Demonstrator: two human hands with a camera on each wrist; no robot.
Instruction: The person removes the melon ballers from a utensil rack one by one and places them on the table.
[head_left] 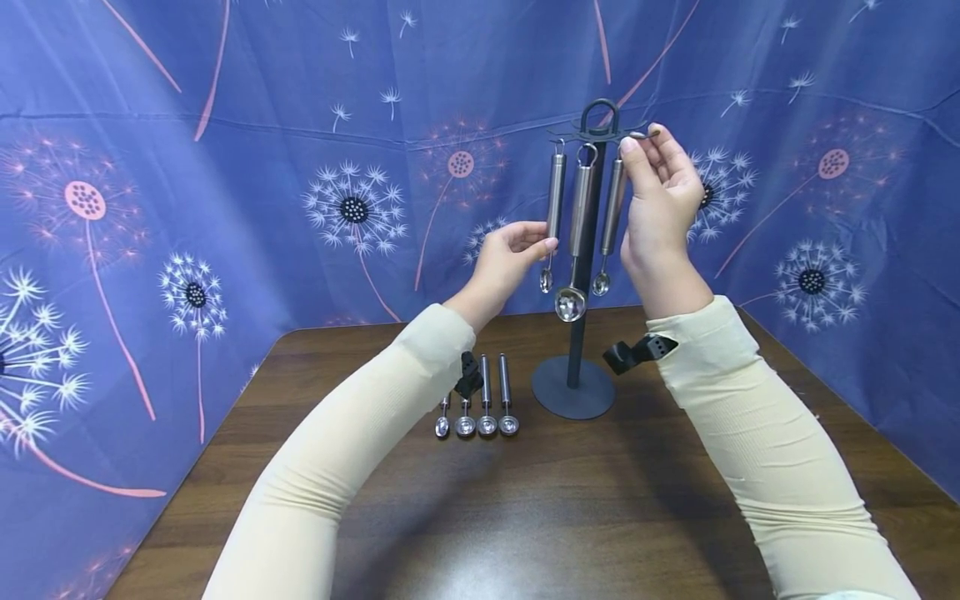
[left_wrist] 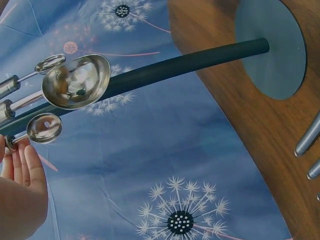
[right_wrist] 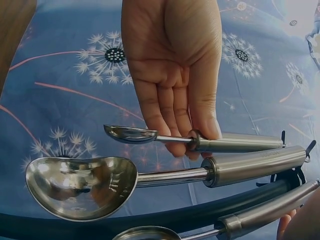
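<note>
A dark metal stand [head_left: 573,387] holds three hanging steel scoops. My left hand [head_left: 506,262] [left_wrist: 22,192] [right_wrist: 172,60] pinches the left, small scoop [head_left: 556,196] [left_wrist: 45,128] [right_wrist: 235,143] low on its handle, near the neck. My right hand [head_left: 663,196] is at the stand's top, thumb and forefinger pinching a hook arm beside the right scoop [head_left: 612,208]; only an edge of this hand [right_wrist: 305,220] shows in the right wrist view. Between them hangs the larger scoop [head_left: 581,208] [left_wrist: 77,82] [right_wrist: 82,187], its bowl lowest, touched by neither hand.
Several steel scoops [head_left: 487,425] lie side by side on the brown wooden table [head_left: 480,517], left of the stand's round base, partly behind my left sleeve. A blue cloth [head_left: 277,208] with dandelion prints hangs behind the table. Each wrist wears a black device.
</note>
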